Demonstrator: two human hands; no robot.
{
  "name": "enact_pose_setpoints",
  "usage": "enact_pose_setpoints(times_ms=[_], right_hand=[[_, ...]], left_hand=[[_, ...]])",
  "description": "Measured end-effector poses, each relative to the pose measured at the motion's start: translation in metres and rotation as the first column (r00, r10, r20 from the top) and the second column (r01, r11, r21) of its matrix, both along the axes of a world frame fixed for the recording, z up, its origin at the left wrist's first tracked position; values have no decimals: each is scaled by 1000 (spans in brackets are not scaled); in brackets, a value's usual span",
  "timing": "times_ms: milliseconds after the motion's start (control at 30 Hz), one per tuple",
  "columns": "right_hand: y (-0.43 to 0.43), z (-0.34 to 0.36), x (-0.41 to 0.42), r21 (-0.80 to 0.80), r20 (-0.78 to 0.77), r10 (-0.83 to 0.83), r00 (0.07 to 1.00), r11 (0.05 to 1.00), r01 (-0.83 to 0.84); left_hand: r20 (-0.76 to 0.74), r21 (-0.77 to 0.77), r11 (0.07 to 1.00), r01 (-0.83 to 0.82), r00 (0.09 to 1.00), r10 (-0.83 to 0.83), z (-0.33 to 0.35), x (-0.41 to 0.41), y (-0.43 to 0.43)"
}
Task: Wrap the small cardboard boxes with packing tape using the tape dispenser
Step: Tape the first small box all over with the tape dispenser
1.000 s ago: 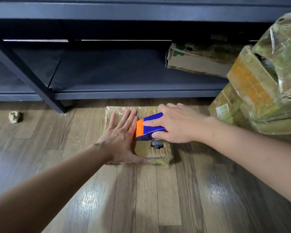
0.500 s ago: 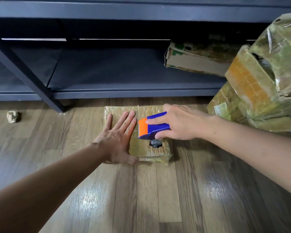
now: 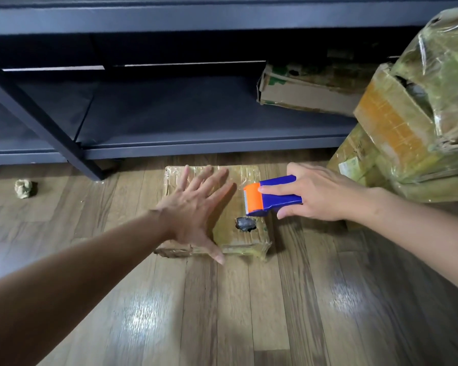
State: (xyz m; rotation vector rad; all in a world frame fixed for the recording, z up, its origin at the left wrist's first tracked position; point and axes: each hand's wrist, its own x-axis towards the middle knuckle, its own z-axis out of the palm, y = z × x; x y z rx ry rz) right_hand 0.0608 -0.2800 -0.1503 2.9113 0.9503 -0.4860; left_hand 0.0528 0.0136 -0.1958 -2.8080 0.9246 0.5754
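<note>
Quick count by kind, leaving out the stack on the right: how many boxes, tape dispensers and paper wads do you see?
Cardboard boxes: 2, floor box and shelf box
Tape dispenser: 1
Crumpled wad: 1
Total: 4

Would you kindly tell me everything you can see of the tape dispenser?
The tape dispenser is a small plastic tool, blue in the body with an orange front that ends in a toothed edge. The right hand grips it from the right, toothed end pointing left, over the right edge of the tape-wrapped flat box.
</note>
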Motion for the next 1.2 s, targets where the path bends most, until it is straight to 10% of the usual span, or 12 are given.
enact_pose_setpoints(times_ms=[600, 900, 1200], right_hand=[[90, 3, 4, 111, 55, 118, 991, 986, -124], [106, -3, 15, 48, 165, 207, 964, 975, -218], [87, -4, 17, 152, 46, 182, 982, 970, -187]], left_hand=[[-103, 242, 963, -113, 985, 142, 17, 6, 52], [11, -138, 966, -217, 975, 221, -25, -23, 51], [85, -149, 980, -131, 986, 145, -29, -24, 66]])
